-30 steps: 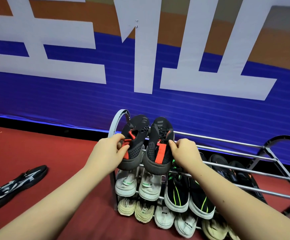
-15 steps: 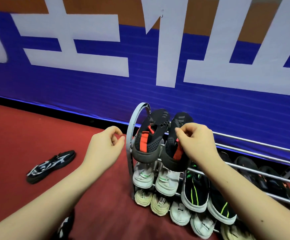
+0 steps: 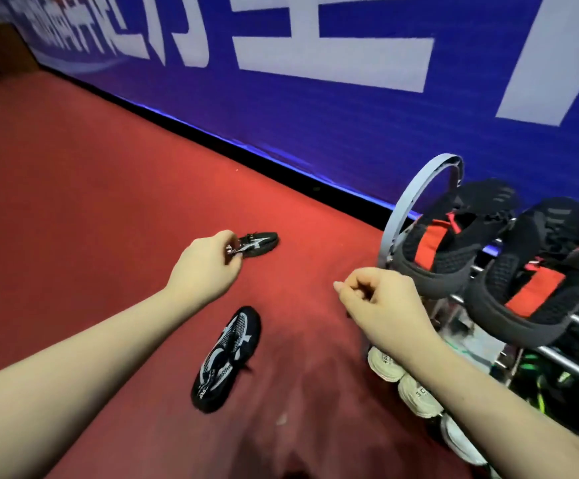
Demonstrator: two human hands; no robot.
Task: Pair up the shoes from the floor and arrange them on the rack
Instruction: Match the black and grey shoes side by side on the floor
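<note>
A black and red shoe pair [image 3: 448, 250] sits on the top tier of the grey metal rack [image 3: 415, 188], toes pointing up and back, with no hand on it. Two black shoes with white markings lie apart on the red floor: the near shoe [image 3: 227, 357] below my hands and the far shoe [image 3: 262, 240] by the wall. My left hand [image 3: 205, 267] hovers with loosely curled fingers in front of the far shoe's heel and holds nothing. My right hand [image 3: 381, 305] is curled and empty, just left of the rack.
Lower tiers hold beige shoes [image 3: 386, 364], a white shoe [image 3: 460, 440] and black shoes with green stripes [image 3: 536, 385]. A blue banner wall [image 3: 315, 115] runs behind the rack. Red floor [image 3: 91, 184] stretches out to the left.
Both hands have let go of the black and red pair and pulled back from the rack. My view has swung left and down, bringing the two floor shoes into sight.
</note>
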